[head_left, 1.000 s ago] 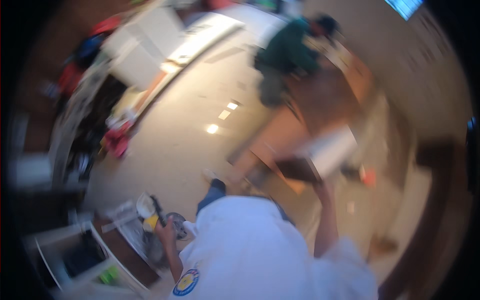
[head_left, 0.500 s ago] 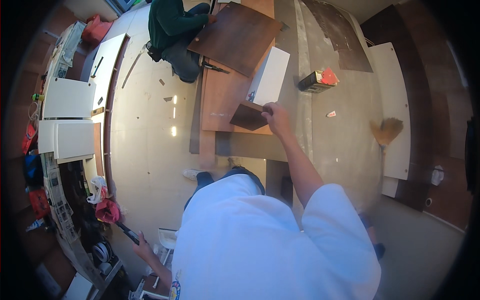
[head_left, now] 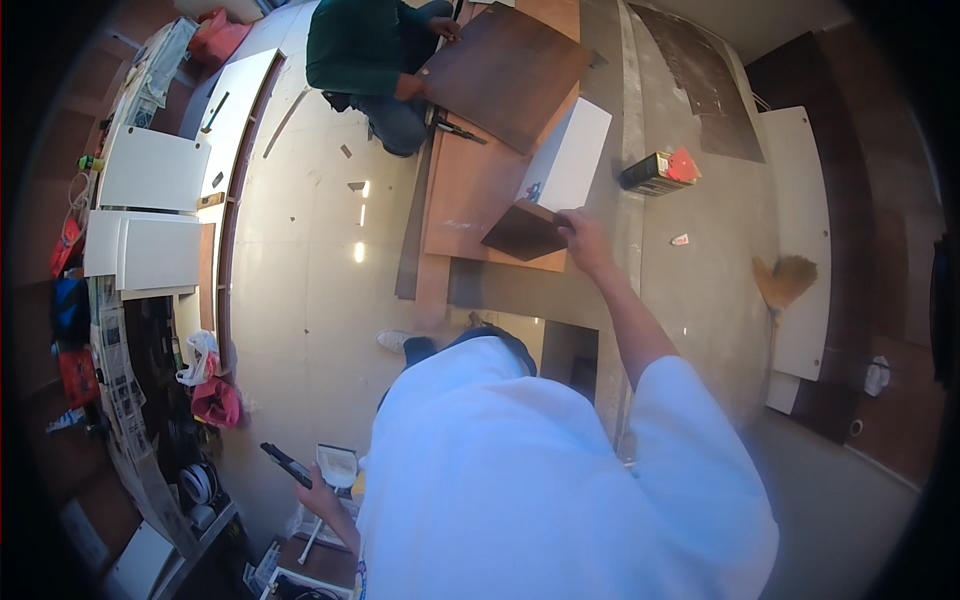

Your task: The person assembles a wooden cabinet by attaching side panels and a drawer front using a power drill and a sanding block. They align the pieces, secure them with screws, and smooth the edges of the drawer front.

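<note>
My right hand (head_left: 585,240), its arm stretched forward, pinches the near upper corner of a white-and-brown board piece (head_left: 570,150). That piece has a long white face and a dark brown end, and stands over a light brown board (head_left: 460,215) on the floor. Low at my left side, my left hand (head_left: 320,495) is wrapped round a slim black hand tool (head_left: 285,464); its exact kind is unclear. Ahead, a crouching person in a dark green top (head_left: 350,50) has both hands at a dark brown panel (head_left: 510,75). A black tool (head_left: 460,131) lies beside that panel.
To the right are a square tin (head_left: 655,176) with a red item on it, a small white tube (head_left: 680,240) and a broom (head_left: 785,285). White panels (head_left: 155,168) and a pink bag (head_left: 216,402) line the left. A dustpan (head_left: 336,465) is near my left hand.
The whole view has shifted, so most things sit further right. The other person's second hand now shows at the dark panel. Both my hands keep their holds.
</note>
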Available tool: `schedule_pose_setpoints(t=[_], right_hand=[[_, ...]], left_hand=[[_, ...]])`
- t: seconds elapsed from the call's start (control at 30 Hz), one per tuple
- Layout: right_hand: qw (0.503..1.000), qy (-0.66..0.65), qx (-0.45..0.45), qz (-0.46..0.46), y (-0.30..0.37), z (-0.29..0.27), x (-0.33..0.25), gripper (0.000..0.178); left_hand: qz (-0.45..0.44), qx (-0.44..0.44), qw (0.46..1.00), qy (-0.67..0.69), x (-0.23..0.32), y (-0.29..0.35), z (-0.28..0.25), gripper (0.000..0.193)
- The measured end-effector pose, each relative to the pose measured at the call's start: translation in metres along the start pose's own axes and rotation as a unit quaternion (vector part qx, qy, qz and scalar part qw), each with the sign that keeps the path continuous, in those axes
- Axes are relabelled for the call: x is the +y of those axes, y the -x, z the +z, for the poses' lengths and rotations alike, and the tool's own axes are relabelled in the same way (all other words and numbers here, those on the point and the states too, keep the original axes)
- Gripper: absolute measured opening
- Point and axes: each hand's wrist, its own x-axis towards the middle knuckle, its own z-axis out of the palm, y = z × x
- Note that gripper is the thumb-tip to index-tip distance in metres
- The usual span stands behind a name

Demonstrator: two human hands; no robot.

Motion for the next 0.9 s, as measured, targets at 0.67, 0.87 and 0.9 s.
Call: schedule_pose_setpoints(t=[0.67,0.87,0.9], right_hand=[[0.992,0.067,0.076,-0.078,-0.04,0.059,-0.043,0.031],[0.994,0.043,0.044,-0.086,-0.043,0.051,-0.039,0.03],[0.993,0.031,0.047,-0.105,-0.043,0.05,-0.036,0.029]], left_hand=[[0.02,-0.056,0.998,-0.016,0.043,0.007,0.03,0.029],[0.012,-0.06,0.998,0.018,0.033,0.01,0.031,0.029],[0.011,-0.059,0.998,0.019,0.032,0.009,0.031,0.029]])
